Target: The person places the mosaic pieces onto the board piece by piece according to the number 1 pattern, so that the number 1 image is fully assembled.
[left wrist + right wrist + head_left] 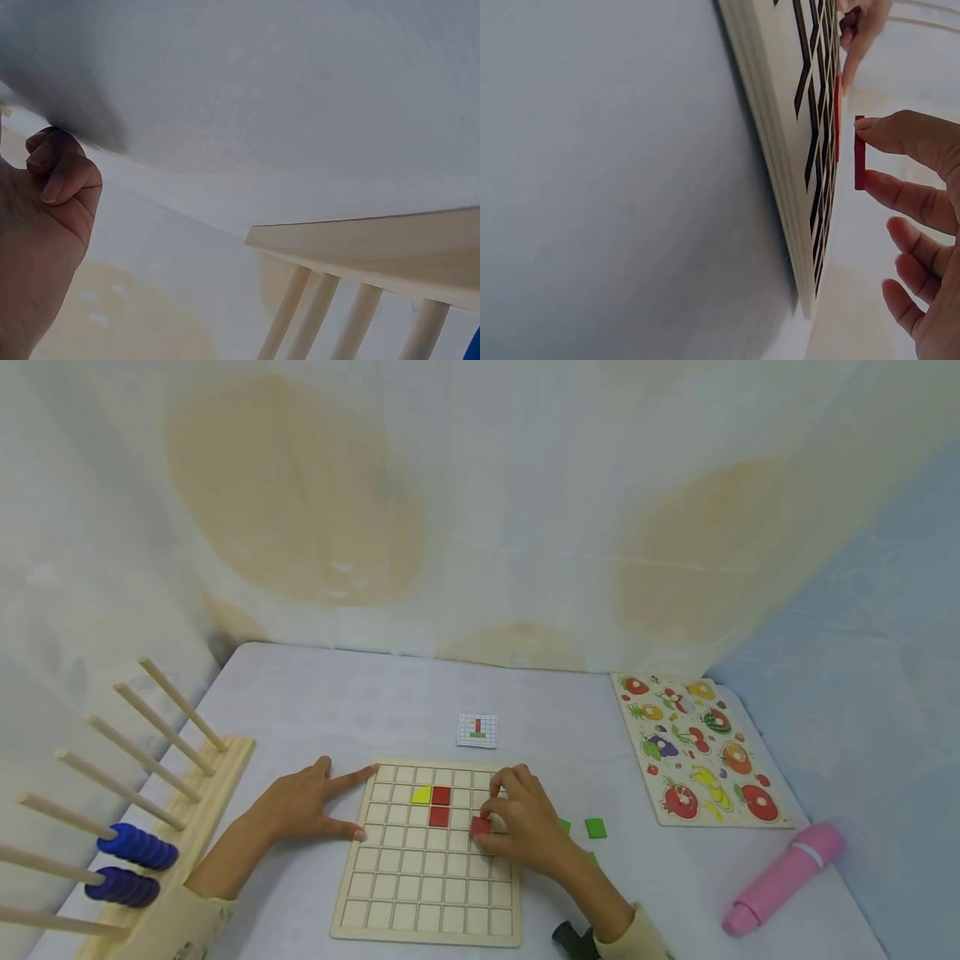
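Observation:
A wooden grid board (397,933) lies on the table, with a yellow tile (422,795) and two red tiles (439,817) seated in its upper cells. Between thumb and index finger, my right hand (528,822) pinches another red tile (480,827) over the board's right side. In the right wrist view this tile (859,154) is edge-on, above the board's surface. My left hand (303,802) touches the board's left edge with thumb and index finger extended; its other fingers curl in, as the left wrist view shows.
Several green tiles (596,828) lie right of the board, partly behind my right hand. A small pattern card (477,730) sits beyond the board. At left stands a wooden peg stand (217,802) with blue rings; at right are a fruit puzzle (705,752) and a pink cylinder (783,881).

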Demonstrator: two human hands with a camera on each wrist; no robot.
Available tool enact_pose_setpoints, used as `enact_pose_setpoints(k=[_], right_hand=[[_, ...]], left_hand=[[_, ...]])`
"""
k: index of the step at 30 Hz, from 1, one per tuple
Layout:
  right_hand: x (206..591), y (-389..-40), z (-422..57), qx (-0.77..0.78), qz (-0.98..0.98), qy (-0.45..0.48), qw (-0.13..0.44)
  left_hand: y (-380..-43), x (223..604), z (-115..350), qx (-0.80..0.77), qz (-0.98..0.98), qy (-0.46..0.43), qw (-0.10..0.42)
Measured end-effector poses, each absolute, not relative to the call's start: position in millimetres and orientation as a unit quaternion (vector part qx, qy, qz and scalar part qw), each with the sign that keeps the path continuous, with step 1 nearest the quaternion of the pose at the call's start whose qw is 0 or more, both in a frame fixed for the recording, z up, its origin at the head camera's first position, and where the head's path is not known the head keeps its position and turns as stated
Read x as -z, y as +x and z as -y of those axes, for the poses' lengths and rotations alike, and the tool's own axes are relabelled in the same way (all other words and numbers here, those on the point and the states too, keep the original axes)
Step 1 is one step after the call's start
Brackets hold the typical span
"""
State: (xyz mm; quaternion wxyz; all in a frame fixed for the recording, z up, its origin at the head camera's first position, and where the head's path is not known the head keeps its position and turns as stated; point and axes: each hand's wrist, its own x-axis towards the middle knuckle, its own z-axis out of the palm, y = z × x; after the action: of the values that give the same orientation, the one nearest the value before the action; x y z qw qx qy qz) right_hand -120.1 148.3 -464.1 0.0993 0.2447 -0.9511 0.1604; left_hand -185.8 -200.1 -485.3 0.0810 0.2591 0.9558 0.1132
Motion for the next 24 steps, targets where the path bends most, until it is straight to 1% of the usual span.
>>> enact_pose_setpoints(k=[7, 14, 24], right_hand=[[462, -122, -131, -0.171, 0.944, 0.267, 0.09], [465, -123, -116, -0.149, 0.938, 0.296, 0.102], [467, -124, -105, -0.143, 0.934, 0.314, 0.096]], left_hand=[[-185, 485, 200, -0.115, -0.955, 0.263, 0.073], [-186, 488, 201, -0.111, -0.956, 0.26, 0.072], [-185, 488, 202, -0.111, -0.956, 0.261, 0.069]])
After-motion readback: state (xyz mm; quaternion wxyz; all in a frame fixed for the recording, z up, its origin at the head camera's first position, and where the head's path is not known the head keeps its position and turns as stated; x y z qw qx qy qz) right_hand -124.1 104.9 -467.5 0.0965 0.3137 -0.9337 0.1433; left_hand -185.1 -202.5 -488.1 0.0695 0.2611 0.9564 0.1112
